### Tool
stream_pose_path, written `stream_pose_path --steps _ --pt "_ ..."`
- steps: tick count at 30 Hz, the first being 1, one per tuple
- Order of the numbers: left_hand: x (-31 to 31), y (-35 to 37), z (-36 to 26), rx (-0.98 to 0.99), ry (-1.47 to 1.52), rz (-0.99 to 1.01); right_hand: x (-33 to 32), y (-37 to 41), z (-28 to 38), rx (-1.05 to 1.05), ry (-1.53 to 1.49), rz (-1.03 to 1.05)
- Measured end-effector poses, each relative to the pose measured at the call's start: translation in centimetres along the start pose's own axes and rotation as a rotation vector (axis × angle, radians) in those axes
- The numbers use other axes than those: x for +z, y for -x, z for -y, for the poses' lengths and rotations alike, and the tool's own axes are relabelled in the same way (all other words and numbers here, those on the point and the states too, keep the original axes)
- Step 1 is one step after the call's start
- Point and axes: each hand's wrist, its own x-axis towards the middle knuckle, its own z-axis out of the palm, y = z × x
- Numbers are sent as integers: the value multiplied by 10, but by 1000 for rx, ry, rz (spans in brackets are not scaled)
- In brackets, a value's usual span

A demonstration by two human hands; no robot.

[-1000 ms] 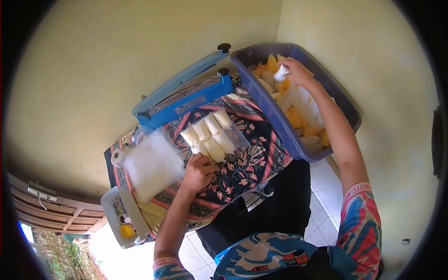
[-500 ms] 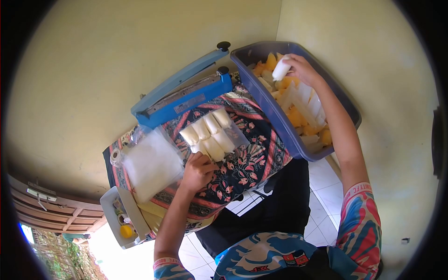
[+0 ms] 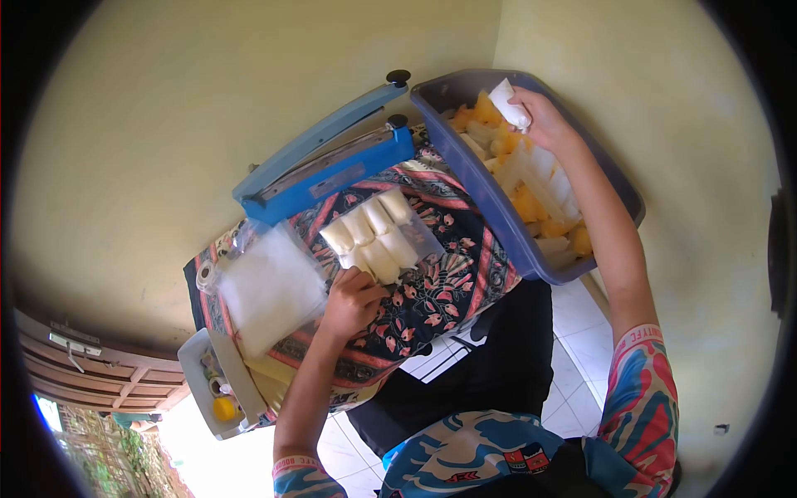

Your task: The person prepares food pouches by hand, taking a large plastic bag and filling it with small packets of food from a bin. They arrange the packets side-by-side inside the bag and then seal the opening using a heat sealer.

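Note:
Over the blue-grey tub (image 3: 465, 162), my right hand (image 3: 544, 120) grips a small white tube-shaped packet (image 3: 508, 104), holding it tilted above the contents. Below it lie more white packets (image 3: 560, 187) and orange-yellow ones (image 3: 523, 202). My left hand (image 3: 355, 303) is on the table with curled fingers at the lower left edge of a clear plastic bag (image 3: 427, 241). Two rows of cream-white packets (image 3: 378, 220) lie in that bag. My left fingertips seem to pinch the bag's edge, partly hidden by the hand.
A blue heat sealer (image 3: 332, 174) with its arm raised stands behind the bag. Left of it are a stack of clear plastic bags (image 3: 274, 286) and a tape roll (image 3: 206, 275). A grey bin (image 3: 195, 373) sits at the table's left. Patterned cloth (image 3: 440, 299) covers the table.
My right hand has moved slightly up within the tub area, and the white packet in it has turned to tilt the other way. My left hand stays in place.

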Motion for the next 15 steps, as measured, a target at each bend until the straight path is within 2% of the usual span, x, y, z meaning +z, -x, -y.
stream_pose_path --steps 3,6,7,10,11,12,13,14,15 --pt "1 1 2 -2 7 -6 49 43 30 -212 267 -24" --pt "0 3 2 -3 15 -24 89 88 48 -373 562 15" --pt "-1 2 3 2 8 -35 99 104 45 -381 572 68" --pt "3 4 5 -2 4 -52 132 160 25 -351 586 268" --pt "2 4 5 -2 3 -52 136 173 8 -477 733 309" --pt "0 3 4 -2 3 -52 149 185 -6 -449 724 369" --pt "-1 2 3 -1 3 -54 155 194 -23 -548 855 368" --pt "-1 1 3 -4 8 -58 161 202 -40 -528 919 361" --pt "-1 2 3 -8 11 -62 162 200 -71 -677 857 341"
